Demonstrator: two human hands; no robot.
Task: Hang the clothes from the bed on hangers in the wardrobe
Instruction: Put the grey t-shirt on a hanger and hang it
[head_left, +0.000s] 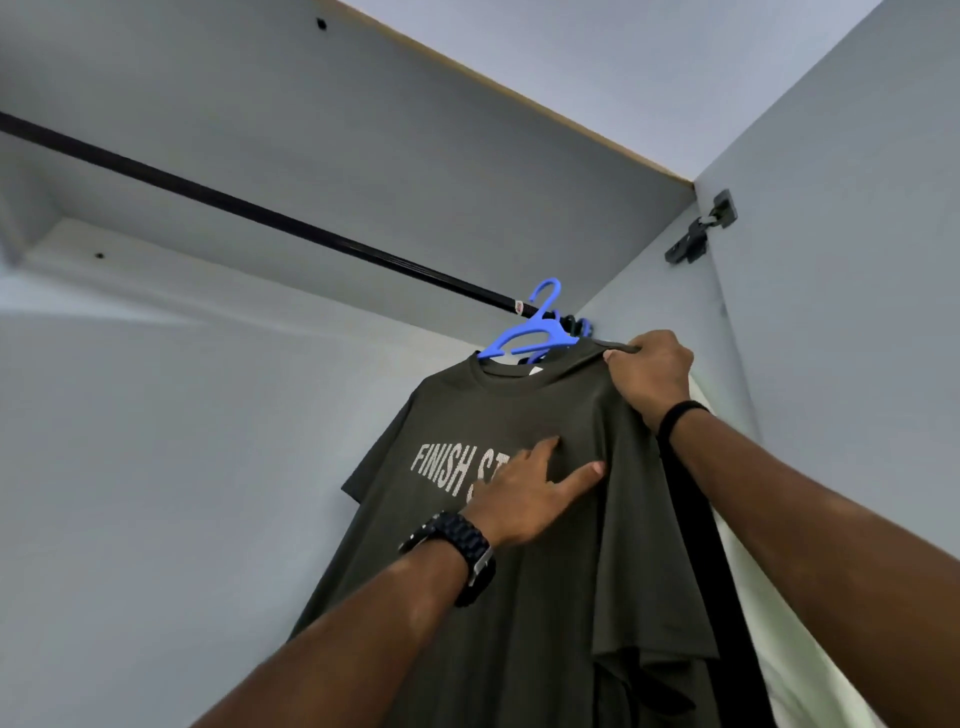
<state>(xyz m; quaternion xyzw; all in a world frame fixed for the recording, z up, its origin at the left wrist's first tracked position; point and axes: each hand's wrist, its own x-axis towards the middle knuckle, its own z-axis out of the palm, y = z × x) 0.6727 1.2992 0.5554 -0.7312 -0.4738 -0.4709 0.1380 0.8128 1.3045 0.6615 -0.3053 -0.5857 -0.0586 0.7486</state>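
A dark olive T-shirt (524, 587) with pale lettering hangs on a blue plastic hanger (535, 332). The hanger's hook sits at the black wardrobe rail (249, 208), near its right end. My right hand (652, 376) grips the shirt's right shoulder at the top, fingers curled over the fabric. My left hand (530, 488) lies flat on the shirt's chest with fingers spread, covering part of the lettering. Whether the hook is fully over the rail I cannot tell.
Behind the olive shirt hang a black garment (701, 545) and a white one (769, 613), against the wardrobe's right wall. More hangers (574, 326) cluster at the rail's right end. A door hinge (701, 228) sits on the right panel.
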